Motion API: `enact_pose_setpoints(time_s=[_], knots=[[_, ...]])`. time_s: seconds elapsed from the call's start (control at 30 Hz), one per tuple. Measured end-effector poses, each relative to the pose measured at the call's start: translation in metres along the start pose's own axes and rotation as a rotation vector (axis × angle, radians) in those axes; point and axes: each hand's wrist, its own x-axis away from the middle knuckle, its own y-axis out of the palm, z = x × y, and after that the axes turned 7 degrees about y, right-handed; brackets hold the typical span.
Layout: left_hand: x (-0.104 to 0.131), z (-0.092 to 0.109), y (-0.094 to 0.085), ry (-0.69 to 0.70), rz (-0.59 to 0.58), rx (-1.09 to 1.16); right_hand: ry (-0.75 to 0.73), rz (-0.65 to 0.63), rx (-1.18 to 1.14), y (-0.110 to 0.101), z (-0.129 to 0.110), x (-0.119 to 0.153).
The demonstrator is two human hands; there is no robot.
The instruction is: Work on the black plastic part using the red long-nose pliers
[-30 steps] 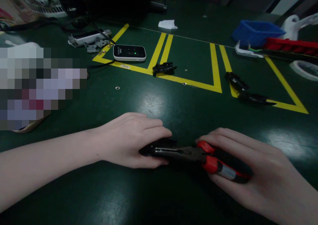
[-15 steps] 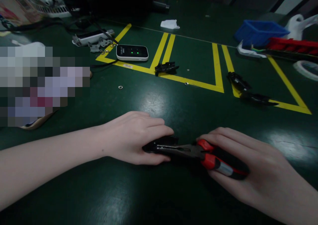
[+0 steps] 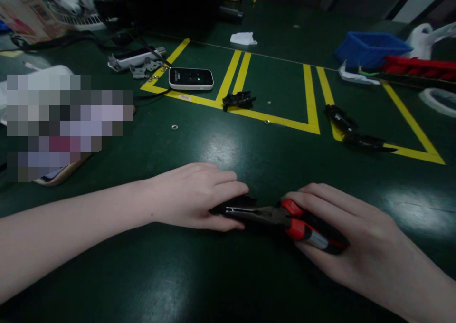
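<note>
My left hand (image 3: 203,197) is closed around a small black part (image 3: 242,201), pinning it near the green tabletop; most of the part is hidden by the fingers. My right hand (image 3: 351,228) grips long-nose pliers (image 3: 265,214) by their red and black handles. The pliers' jaws point left and meet the black part between my left thumb and fingers. Whether the tips clamp it, I cannot tell.
Farther back lie similar black parts (image 3: 239,100) on yellow tape, more black parts (image 3: 363,140) at the right, and a white device (image 3: 191,79) with a green light. Small metal rings, a blue bin (image 3: 372,49) and a tape roll (image 3: 439,100) are around.
The pliers and my right hand have shifted very slightly left. Both hands keep their holds, and the view has moved a little.
</note>
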Motion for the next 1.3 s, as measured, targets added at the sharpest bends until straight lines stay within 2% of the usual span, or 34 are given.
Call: enact_pose_setpoints(time_s=[0.43, 0.77, 1.3], knots=[[0.0, 0.002, -0.001, -0.009, -0.054, -0.073, -0.048, 0.036, 0.087, 0.007, 0.002, 0.004], [0.0, -0.004, -0.001, -0.044, -0.001, 0.123, -0.041, 0.102, 0.086, 0.012, 0.008, 0.005], [-0.001, -0.003, -0.004, -0.104, -0.005, 0.24, -0.013, 0.095, 0.065, -0.011, 0.007, 0.0]])
